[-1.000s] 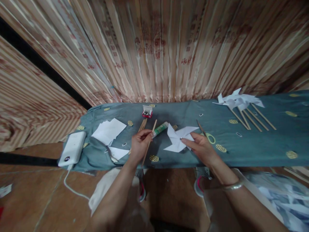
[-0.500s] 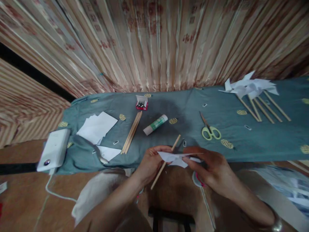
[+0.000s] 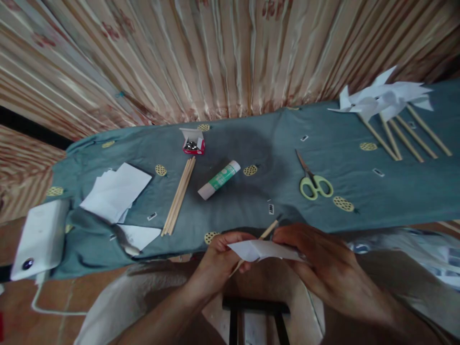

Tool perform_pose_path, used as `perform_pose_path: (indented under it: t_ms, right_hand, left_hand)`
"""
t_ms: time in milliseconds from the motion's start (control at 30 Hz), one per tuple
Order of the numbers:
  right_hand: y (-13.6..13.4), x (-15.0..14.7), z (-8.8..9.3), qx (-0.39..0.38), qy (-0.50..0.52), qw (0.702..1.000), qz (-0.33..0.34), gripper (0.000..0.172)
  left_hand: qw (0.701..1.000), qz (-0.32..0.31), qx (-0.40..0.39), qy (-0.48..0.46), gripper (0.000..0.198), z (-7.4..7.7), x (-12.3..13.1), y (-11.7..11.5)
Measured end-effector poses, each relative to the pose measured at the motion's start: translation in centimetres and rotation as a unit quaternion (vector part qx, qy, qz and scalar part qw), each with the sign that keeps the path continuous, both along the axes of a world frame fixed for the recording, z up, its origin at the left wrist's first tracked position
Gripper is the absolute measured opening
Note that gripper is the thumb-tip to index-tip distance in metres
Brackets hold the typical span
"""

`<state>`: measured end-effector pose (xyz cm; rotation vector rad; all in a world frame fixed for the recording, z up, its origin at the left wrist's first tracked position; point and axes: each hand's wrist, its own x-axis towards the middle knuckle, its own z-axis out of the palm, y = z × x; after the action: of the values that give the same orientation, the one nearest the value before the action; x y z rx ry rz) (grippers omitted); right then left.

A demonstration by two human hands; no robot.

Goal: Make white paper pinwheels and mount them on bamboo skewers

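Near the table's front edge, my left hand point(image 3: 217, 258) is closed around a thin wooden stick point(image 3: 269, 230) and the left end of a folded white paper pinwheel point(image 3: 264, 249). The stick slants behind the paper, its lower end showing below. My right hand point(image 3: 321, 263) grips the pinwheel's right side from above; its fingers hide that part of the paper. Whether the stick and the paper are joined is hidden. Beyond the hands lie a green-and-white glue stick point(image 3: 220, 179) and scissors point(image 3: 312, 182) with light green handles.
Several wooden sticks point(image 3: 178, 196) lie left of the glue stick, below an open red box point(image 3: 193, 143) of small metal pins. Further left are white paper sheets point(image 3: 117, 191) and a white device point(image 3: 41, 237) with a cable. Several finished pinwheels point(image 3: 388, 98) rest at the back right.
The camera view has shifted closer to the table. The pinwheel has turned in my hands, and my right hand now covers more of it. Less of the stick shows at both ends.
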<state>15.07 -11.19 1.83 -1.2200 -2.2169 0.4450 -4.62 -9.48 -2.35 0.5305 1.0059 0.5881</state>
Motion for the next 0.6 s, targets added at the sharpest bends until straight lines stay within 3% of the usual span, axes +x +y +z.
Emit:
perform_pose_path:
  t_ms: [333, 600]
  right_hand:
    - [0.2, -0.1, -0.4, 0.004, -0.006, 1.000, -0.005, 0.020]
    - [-0.1, 0.0, -0.7, -0.032, 0.021, 0.999, 0.001, 0.013]
  left_hand:
    - [0.999, 0.006, -0.046, 0.011, 0.045, -0.1, -0.4, -0.6]
    - [0.999, -0.032, -0.031, -0.003, 0.045, -0.4, -1.0, -1.1]
